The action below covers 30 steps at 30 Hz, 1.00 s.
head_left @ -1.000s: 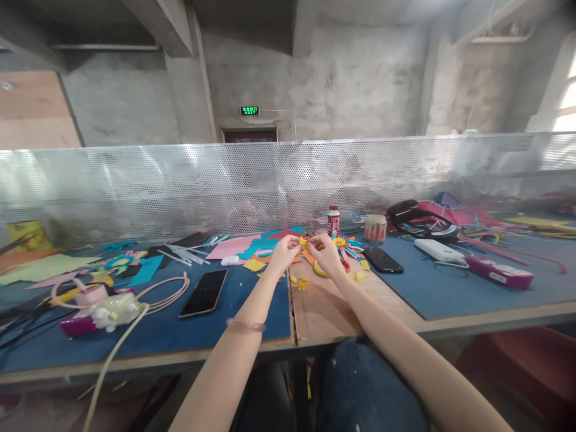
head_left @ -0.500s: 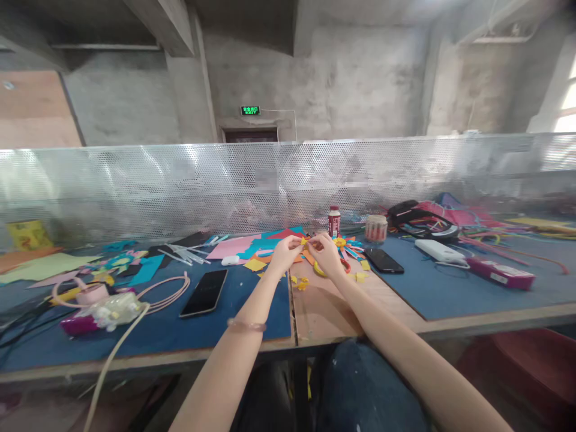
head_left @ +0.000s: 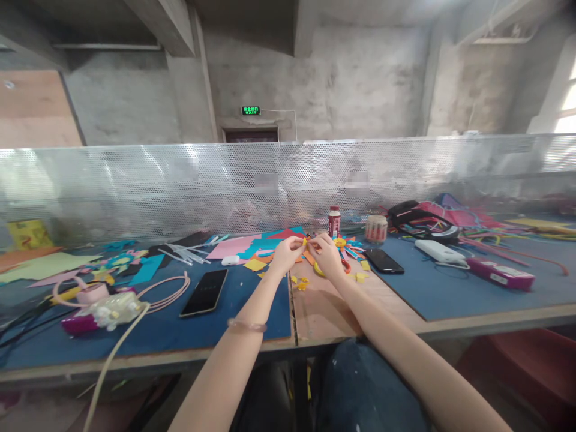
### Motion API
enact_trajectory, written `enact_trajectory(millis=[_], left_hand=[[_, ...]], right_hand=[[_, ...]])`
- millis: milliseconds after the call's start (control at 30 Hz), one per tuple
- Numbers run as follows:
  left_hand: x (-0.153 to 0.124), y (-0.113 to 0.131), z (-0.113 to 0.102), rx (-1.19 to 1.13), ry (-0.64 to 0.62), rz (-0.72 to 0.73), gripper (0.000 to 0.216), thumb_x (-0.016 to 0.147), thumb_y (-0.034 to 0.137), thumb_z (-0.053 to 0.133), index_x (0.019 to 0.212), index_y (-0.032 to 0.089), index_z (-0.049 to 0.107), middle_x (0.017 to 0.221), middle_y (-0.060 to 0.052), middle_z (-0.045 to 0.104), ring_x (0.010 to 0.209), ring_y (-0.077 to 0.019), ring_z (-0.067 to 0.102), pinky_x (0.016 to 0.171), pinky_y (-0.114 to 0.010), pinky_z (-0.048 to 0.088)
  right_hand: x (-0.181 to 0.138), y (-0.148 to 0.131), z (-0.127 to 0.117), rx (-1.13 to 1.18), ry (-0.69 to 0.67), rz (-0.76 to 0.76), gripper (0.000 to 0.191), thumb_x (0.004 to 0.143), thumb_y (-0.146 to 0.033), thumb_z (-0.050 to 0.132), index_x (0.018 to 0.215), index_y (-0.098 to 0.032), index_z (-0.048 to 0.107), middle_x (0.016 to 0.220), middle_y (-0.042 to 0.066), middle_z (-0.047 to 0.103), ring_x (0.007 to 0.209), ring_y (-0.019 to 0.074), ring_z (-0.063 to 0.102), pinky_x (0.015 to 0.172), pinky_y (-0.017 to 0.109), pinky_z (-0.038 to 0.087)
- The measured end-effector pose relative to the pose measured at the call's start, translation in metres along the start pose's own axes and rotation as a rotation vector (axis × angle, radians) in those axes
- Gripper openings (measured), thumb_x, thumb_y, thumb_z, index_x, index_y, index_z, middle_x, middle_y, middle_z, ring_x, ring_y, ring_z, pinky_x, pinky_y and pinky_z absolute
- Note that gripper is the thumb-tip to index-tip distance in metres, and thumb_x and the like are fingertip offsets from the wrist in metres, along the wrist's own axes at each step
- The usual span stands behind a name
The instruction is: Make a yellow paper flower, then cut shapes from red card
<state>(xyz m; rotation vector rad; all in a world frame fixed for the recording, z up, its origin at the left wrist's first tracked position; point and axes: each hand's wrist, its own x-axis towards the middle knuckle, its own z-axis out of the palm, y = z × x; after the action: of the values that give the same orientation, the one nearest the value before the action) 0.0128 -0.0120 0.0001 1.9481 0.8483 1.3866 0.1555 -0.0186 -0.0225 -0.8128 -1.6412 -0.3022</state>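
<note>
Fingertips of my left hand point(head_left: 287, 252) and my right hand point(head_left: 327, 253) meet over the middle of the table, both closed on a small piece of yellow paper point(head_left: 305, 242). Its exact shape is mostly hidden by the fingers. Just below lie several small yellow paper pieces point(head_left: 302, 284) on the bare wood. A yellow and orange ring-like thing point(head_left: 319, 270) is partly covered by my right hand. Beyond that hand rests a paper flower point(head_left: 340, 242) with a yellow centre and blue, white and orange strips. Left of my left hand is a yellow paper square point(head_left: 255, 264).
A black phone point(head_left: 204, 292) lies left, near a coiled cable and a power strip point(head_left: 81, 324). Behind my hands stand a red-capped bottle point(head_left: 333, 222) and a jar point(head_left: 375, 229). Another phone point(head_left: 384, 261) and a white power bank point(head_left: 441, 252) lie right. A perforated metal screen point(head_left: 225, 186) borders the back.
The yellow paper piece has turned between my fingertips and now shows a narrower side. Both hands stay in nearly the same place.
</note>
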Motion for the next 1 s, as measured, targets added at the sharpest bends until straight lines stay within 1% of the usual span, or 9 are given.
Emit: enact_trajectory(millis=[133,267,400,533,633,767,1000], left_hand=[[0.001,-0.005,0.0,-0.024,-0.007,0.003,0.024,0.07,0.031,0.064,0.086,0.014,0.06,0.083,-0.009,0.068,0.079,-0.019,0.064,0.073,-0.03,0.049],[0.001,-0.001,-0.001,-0.056,0.006,-0.012,0.024,0.069,0.029,0.065,0.086,0.013,0.06,0.085,-0.01,0.068,0.081,-0.0192,0.064,0.074,-0.031,0.049],[-0.002,0.006,-0.001,-0.091,0.002,-0.04,0.023,0.07,0.027,0.065,0.088,0.012,0.062,0.088,-0.011,0.068,0.083,-0.0196,0.064,0.076,-0.032,0.049],[-0.001,0.007,0.001,-0.101,0.0,-0.044,0.024,0.07,0.026,0.065,0.09,0.012,0.062,0.09,-0.011,0.068,0.085,-0.0203,0.064,0.077,-0.032,0.049],[0.0,0.004,0.001,-0.076,0.007,-0.034,0.023,0.069,0.026,0.065,0.088,0.013,0.063,0.088,-0.011,0.069,0.084,-0.0204,0.064,0.078,-0.032,0.049],[0.0,0.002,0.002,-0.071,-0.015,-0.007,0.023,0.069,0.027,0.065,0.088,0.013,0.063,0.089,-0.011,0.069,0.084,-0.0209,0.065,0.078,-0.033,0.049],[-0.001,0.007,0.004,-0.083,-0.049,0.0,0.023,0.069,0.025,0.065,0.087,0.012,0.064,0.091,-0.011,0.069,0.086,-0.0208,0.064,0.08,-0.033,0.049]], right_hand=[[0.001,0.0,0.0,-0.028,0.012,-0.007,0.011,0.081,-0.022,0.05,0.077,-0.019,0.06,0.079,0.005,0.053,0.076,0.0179,0.053,0.07,0.031,0.044],[0.001,0.002,0.002,-0.059,0.041,-0.009,0.012,0.081,-0.024,0.051,0.079,-0.019,0.061,0.078,0.005,0.054,0.077,0.0185,0.052,0.069,0.031,0.043],[0.0,0.003,0.003,-0.144,0.061,-0.079,0.014,0.082,-0.025,0.051,0.084,-0.02,0.064,0.079,0.005,0.056,0.08,0.0195,0.051,0.07,0.033,0.042],[-0.001,0.001,0.002,-0.245,0.079,-0.133,0.015,0.082,-0.023,0.051,0.087,-0.02,0.065,0.084,0.006,0.057,0.083,0.0196,0.05,0.071,0.033,0.04],[-0.001,0.0,0.0,-0.293,0.085,-0.146,0.015,0.083,-0.022,0.05,0.085,-0.02,0.065,0.083,0.006,0.056,0.083,0.0193,0.05,0.07,0.032,0.038],[-0.001,-0.001,-0.001,-0.348,0.062,-0.153,0.014,0.082,-0.021,0.051,0.08,-0.021,0.064,0.081,0.005,0.056,0.081,0.0187,0.048,0.07,0.031,0.037],[-0.001,-0.002,-0.002,-0.35,0.076,-0.136,0.011,0.082,-0.02,0.051,0.078,-0.02,0.061,0.082,0.005,0.055,0.082,0.0186,0.049,0.071,0.031,0.037]])
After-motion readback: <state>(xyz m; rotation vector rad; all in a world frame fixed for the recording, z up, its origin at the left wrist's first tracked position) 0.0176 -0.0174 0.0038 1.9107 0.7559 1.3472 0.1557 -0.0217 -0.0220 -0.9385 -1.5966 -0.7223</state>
